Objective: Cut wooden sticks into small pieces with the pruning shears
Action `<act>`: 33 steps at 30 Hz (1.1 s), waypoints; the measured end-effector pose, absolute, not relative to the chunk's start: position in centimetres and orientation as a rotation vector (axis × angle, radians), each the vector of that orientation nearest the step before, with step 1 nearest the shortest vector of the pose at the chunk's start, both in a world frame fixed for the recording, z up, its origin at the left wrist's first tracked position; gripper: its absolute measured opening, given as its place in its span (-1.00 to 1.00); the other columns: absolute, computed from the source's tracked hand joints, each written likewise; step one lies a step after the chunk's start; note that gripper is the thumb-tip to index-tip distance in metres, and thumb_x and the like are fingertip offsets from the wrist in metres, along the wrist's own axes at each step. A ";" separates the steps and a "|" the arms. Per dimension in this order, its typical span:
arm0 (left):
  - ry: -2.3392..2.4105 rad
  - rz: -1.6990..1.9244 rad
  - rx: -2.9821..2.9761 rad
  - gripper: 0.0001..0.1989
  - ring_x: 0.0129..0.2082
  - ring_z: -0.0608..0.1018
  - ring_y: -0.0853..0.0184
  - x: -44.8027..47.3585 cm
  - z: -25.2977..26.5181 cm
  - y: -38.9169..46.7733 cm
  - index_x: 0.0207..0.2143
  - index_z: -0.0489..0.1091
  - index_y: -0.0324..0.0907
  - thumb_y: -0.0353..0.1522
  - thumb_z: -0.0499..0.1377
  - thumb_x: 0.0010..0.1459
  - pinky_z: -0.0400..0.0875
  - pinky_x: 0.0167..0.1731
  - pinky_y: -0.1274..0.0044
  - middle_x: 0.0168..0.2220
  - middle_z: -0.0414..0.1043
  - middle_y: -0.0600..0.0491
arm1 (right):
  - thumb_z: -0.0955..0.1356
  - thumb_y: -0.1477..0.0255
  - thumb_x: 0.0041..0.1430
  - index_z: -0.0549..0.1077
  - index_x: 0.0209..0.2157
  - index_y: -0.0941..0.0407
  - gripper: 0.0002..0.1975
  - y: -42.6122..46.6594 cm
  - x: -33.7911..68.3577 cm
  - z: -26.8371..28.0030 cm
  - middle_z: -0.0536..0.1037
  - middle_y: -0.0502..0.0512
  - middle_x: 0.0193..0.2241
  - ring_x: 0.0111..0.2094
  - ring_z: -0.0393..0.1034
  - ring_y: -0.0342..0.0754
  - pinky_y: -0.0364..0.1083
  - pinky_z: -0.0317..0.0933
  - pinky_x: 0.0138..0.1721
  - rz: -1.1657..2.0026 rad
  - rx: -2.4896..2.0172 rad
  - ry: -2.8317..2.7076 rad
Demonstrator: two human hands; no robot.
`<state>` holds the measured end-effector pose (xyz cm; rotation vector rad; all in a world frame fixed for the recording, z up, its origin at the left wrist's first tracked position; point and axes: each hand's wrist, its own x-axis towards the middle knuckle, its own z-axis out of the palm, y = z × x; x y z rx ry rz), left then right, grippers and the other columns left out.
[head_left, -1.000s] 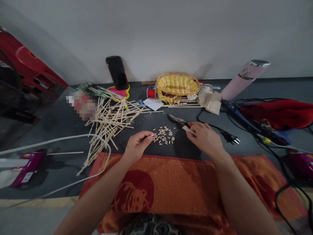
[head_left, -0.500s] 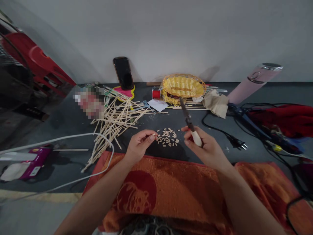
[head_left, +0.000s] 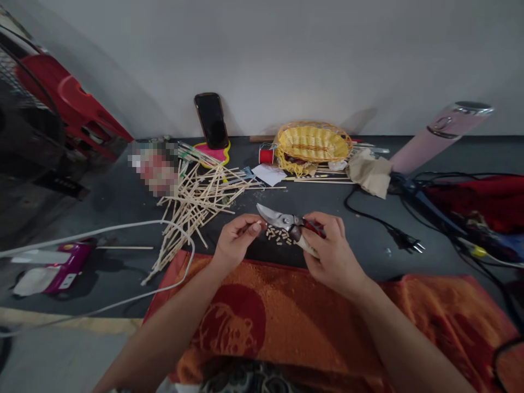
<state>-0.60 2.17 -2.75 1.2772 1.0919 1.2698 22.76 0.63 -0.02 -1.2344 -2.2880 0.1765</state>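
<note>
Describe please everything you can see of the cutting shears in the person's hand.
The shears have curved, pointed blades of bare grey metal, which look shut, and handles in red and cream. The right hand grips the handles. The tool lies almost level above the dark floor, over the small wood pieces, tip pointing left toward the fingertips of the left hand.

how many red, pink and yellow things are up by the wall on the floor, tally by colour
red: 2, thread spool and stacked chairs
pink: 1, tilted bottle
yellow: 1, woven basket
total: 4
</note>
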 end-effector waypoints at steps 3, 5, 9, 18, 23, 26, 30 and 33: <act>1.087 1.248 1.276 -0.77 -0.42 0.47 0.40 -0.6 -2.5 2.1 -0.27 0.52 -0.20 -0.23 0.23 0.13 0.37 -0.36 0.56 -0.35 0.53 0.01 | 0.30 0.64 -0.03 0.41 -0.16 0.10 -0.65 0.7 22.7 -0.4 0.22 0.23 0.01 -0.01 0.17 0.13 0.12 0.19 -0.01 0.251 -1.202 -2.184; 1.079 1.225 1.279 -0.78 -0.44 0.45 0.41 -0.5 -2.3 2.0 -0.27 0.52 -0.19 -0.23 0.23 0.14 0.35 -0.38 0.57 -0.37 0.53 0.02 | 0.30 0.63 -0.02 0.42 -0.17 0.09 -0.67 0.7 22.7 -0.4 0.22 0.21 -0.01 -0.02 0.19 0.12 0.10 0.22 -0.03 0.304 -1.205 -2.109; 1.088 1.186 1.307 -0.77 -0.43 0.45 0.40 -0.5 -2.1 2.0 -0.28 0.52 -0.20 -0.22 0.23 0.13 0.34 -0.38 0.56 -0.37 0.53 0.01 | 0.32 0.57 0.02 0.47 -0.30 0.06 -0.81 0.6 22.9 0.0 0.24 0.17 -0.09 -0.03 0.20 0.13 0.13 0.23 -0.07 0.358 -1.252 -1.998; 1.079 1.187 1.324 -0.79 -0.39 0.49 0.38 -0.5 -2.3 2.0 -0.28 0.52 -0.20 -0.25 0.22 0.14 0.37 -0.35 0.55 -0.34 0.55 0.00 | 0.31 0.52 0.08 0.50 -0.26 0.05 -0.80 0.7 23.3 0.3 0.25 0.11 -0.28 -0.18 0.25 0.05 0.08 0.23 -0.15 0.360 -1.301 -1.915; 1.082 1.189 1.336 -0.77 -0.38 0.50 0.36 -0.5 -2.2 1.9 -0.27 0.51 -0.21 -0.23 0.22 0.14 0.38 -0.35 0.55 -0.35 0.54 -0.01 | 0.27 0.58 0.06 0.47 -0.11 0.03 -0.65 0.9 23.3 0.0 0.30 0.15 -0.15 -0.08 0.27 0.07 0.08 0.23 -0.06 0.436 -1.278 -1.971; 1.072 1.204 1.316 -0.77 -0.39 0.50 0.37 -0.6 -2.1 1.9 -0.27 0.51 -0.21 -0.23 0.22 0.14 0.37 -0.35 0.55 -0.35 0.54 -0.01 | 0.25 0.61 0.02 0.38 0.02 0.03 -0.51 1.0 23.3 -0.5 0.19 0.21 0.11 0.09 0.20 0.11 0.09 0.21 0.03 0.488 -1.214 -2.027; 1.065 1.236 1.284 -0.77 -0.41 0.49 0.37 -0.6 -2.4 2.1 -0.27 0.50 -0.21 -0.22 0.23 0.13 0.36 -0.36 0.55 -0.36 0.53 0.01 | 0.25 0.63 -0.07 0.30 0.08 0.04 -0.40 0.9 23.1 -0.8 -0.10 0.20 0.31 0.20 0.08 0.21 0.21 0.16 0.08 0.363 -1.208 -2.250; 1.063 1.283 1.280 -0.77 -0.43 0.47 0.39 -0.7 -2.7 2.4 -0.30 0.49 -0.20 -0.22 0.25 0.11 0.35 -0.36 0.56 -0.40 0.50 0.05 | 0.27 0.65 -0.10 0.35 0.00 0.06 -0.45 0.6 22.7 -0.6 -0.17 0.23 0.33 0.20 0.02 0.32 0.31 0.08 0.07 0.147 -1.287 -2.406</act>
